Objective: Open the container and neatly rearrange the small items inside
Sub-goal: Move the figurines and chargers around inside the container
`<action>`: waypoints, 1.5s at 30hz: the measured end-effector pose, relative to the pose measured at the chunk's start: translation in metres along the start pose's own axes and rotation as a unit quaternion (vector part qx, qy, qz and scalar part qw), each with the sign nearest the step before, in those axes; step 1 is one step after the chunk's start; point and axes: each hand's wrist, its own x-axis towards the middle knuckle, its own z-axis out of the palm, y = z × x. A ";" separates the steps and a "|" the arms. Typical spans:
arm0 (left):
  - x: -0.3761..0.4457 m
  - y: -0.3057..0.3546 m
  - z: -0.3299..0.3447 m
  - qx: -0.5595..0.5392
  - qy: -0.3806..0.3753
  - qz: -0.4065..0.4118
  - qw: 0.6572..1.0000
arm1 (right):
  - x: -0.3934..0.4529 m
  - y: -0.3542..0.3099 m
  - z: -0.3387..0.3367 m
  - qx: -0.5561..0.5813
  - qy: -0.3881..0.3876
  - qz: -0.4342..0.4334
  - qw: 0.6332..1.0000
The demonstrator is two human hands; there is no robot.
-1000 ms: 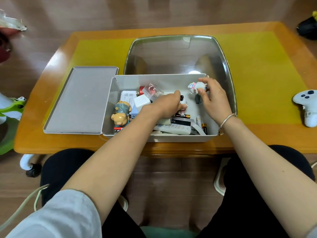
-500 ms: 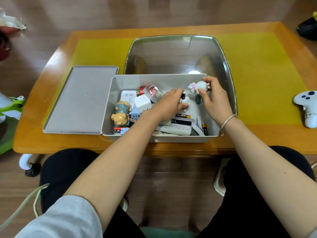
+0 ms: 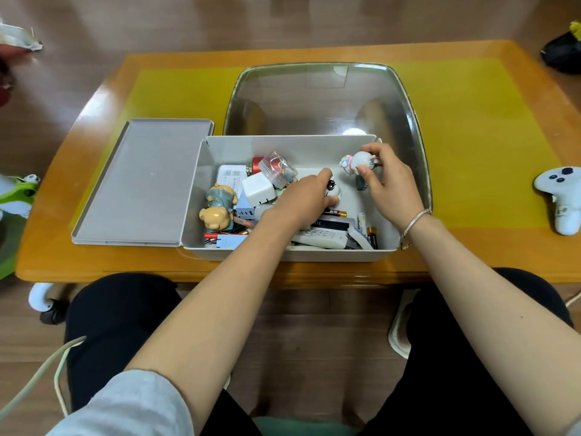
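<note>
An open grey container point(image 3: 201, 196) sits at the table's near edge, its grey lid point(image 3: 144, 184) lying flat to its left. Inside are a bear figurine point(image 3: 218, 209), a white charger cube point(image 3: 258, 189), a clear round capsule point(image 3: 278, 169), batteries point(image 3: 364, 226) and a white remote point(image 3: 323, 239). My left hand point(image 3: 305, 199) grips a small white toy with black dots point(image 3: 332, 191) in the middle of the box. My right hand point(image 3: 390, 180) pinches a white and pink figurine point(image 3: 356, 161) lifted near the back right corner.
A large shiny metal tray point(image 3: 314, 99) stands behind the container. A white game controller point(image 3: 562, 196) lies at the table's right edge, and a dark object point(image 3: 562, 51) sits at the far right corner. A green and white toy point(image 3: 15, 196) is off the table's left.
My right hand has lifted the white and pink figurine slightly up and back. My left hand has shifted toward the box's middle and closed around the small white toy.
</note>
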 end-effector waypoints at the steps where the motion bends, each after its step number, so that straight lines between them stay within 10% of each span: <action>1: -0.001 0.000 0.000 -0.012 0.007 0.001 1.000 | 0.000 0.000 -0.001 0.000 0.004 -0.001 1.000; 45: -0.009 -0.005 0.012 -0.001 0.127 0.043 0.991 | 0.060 0.000 0.006 -0.268 -0.044 -0.033 0.962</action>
